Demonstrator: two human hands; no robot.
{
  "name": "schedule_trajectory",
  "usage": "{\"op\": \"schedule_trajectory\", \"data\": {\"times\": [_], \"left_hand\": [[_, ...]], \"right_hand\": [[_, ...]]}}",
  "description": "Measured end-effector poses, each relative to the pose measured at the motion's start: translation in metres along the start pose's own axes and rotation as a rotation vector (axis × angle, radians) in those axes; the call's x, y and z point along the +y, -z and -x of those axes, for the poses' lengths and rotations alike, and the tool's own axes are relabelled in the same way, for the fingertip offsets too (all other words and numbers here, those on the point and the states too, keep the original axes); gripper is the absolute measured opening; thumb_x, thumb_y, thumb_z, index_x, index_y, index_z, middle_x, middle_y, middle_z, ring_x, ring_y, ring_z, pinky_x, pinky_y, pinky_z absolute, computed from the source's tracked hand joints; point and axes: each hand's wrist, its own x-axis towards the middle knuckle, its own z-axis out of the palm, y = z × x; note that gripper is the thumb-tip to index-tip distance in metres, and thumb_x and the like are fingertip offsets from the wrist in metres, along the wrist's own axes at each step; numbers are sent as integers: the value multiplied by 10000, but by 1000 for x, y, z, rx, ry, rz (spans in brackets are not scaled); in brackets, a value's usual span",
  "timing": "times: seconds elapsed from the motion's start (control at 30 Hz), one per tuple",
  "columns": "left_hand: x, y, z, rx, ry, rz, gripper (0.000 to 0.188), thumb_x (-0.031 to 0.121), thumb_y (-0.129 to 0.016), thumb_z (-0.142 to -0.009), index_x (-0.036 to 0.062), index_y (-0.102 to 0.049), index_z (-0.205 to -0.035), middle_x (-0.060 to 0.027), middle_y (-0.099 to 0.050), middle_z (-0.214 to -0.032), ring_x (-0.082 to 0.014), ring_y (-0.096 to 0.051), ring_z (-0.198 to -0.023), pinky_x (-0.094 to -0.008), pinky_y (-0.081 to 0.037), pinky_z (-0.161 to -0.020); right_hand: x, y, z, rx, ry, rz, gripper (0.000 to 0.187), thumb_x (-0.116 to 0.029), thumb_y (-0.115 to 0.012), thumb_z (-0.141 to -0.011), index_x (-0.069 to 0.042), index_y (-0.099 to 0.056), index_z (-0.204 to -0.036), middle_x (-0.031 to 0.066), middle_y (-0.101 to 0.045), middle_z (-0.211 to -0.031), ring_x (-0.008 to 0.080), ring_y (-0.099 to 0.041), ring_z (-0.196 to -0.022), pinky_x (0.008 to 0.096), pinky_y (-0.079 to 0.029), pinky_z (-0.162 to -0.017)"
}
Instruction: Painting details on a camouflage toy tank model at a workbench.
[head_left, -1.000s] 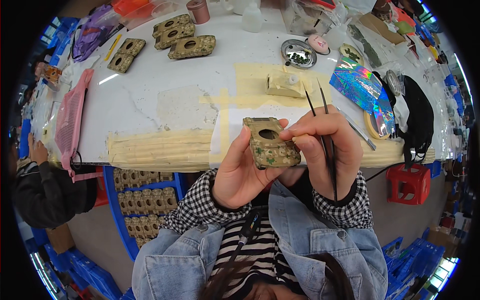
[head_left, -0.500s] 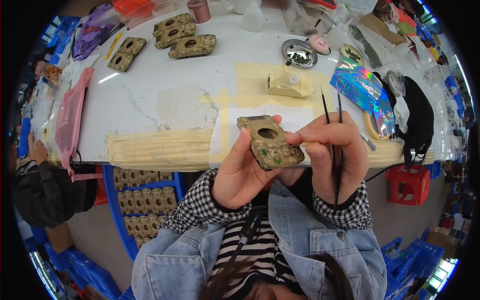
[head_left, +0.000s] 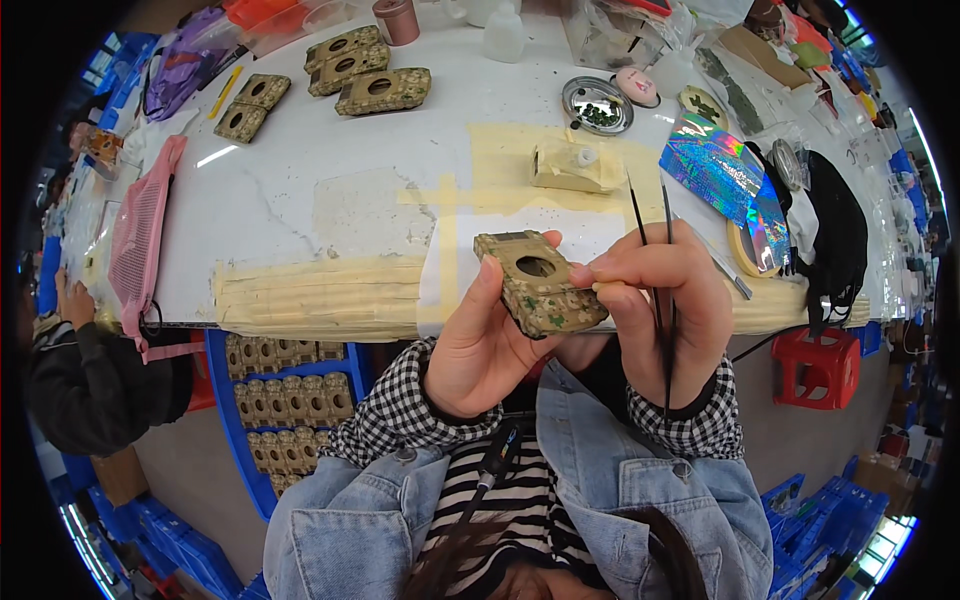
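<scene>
My left hand (head_left: pixel 468 350) is closed round a camouflage-painted, tank-shaped model hull (head_left: pixel 552 308) with a round hole in its top. Small green patches show on its near side. My right hand (head_left: pixel 682 300) keeps a pair of dark tweezers (head_left: pixel 640 212) between its fingers, tips pointing up and away. Its thumb and forefinger also pinch a thin, pale stick (head_left: pixel 607 286) against the hull's right side; the stick's exact kind is too small to tell. Just beyond the hands stands a tan block (head_left: pixel 570 172) with a white, cap-like piece on it.
Several camouflage hulls (head_left: pixel 383 92) lie at the far left of the table. A round metal dish (head_left: pixel 617 92) holds small dark green pieces. Shiny holographic film (head_left: pixel 722 170) lies to the right, near a roll of tape (head_left: pixel 742 250). More hulls fill a blue crate (head_left: pixel 240 440) below the table edge.
My right hand has shifted slightly, and the tweezers' tips have moved left. A thin silver tool beside the tape roll shows more. The hull stays nearly still in my left hand.
</scene>
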Motion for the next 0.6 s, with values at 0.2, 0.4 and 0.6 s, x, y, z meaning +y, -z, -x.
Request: {"op": "schedule_trajectory", "data": {"times": [0.2, 0.4, 0.6], "left_hand": [[0, -1, 0, 19, 3, -18, 524, 417, -318, -979, 73, -281, -1372, -122, -487, -1276, -228, -495, -1183, -370, -437, -982], [1, 1, 1, 15, 5, 9, 541, 428, -325, -974, 68, -274, -1374, -139, -477, -1283, -249, -476, -1205, -377, -428, -996], [5, 16, 4, -99, -16, 124, 738, 484, -384, -938, -9, -112, -1416, -234, -362, -1341, -351, -401, -1248, -405, -423, -1026]], "right_hand": [[1, 0, 0, -10, -4, 7, 160, -5, -698, -741, -5, -608, -874, 87, -599, -766, 213, -543, -677, 286, -454, -616], [8, 3, 0, -7, 7, -54, 114, -15, -629, -821, 0, -567, -916, 86, -602, -803, 173, -538, -701, 255, -435, -647], [33, 11, -22, 275, -97, 0, 52, -29, -580, -874, 14, -555, -890, 57, -593, -759, 128, -579, -747, 233, -438, -671]]}}
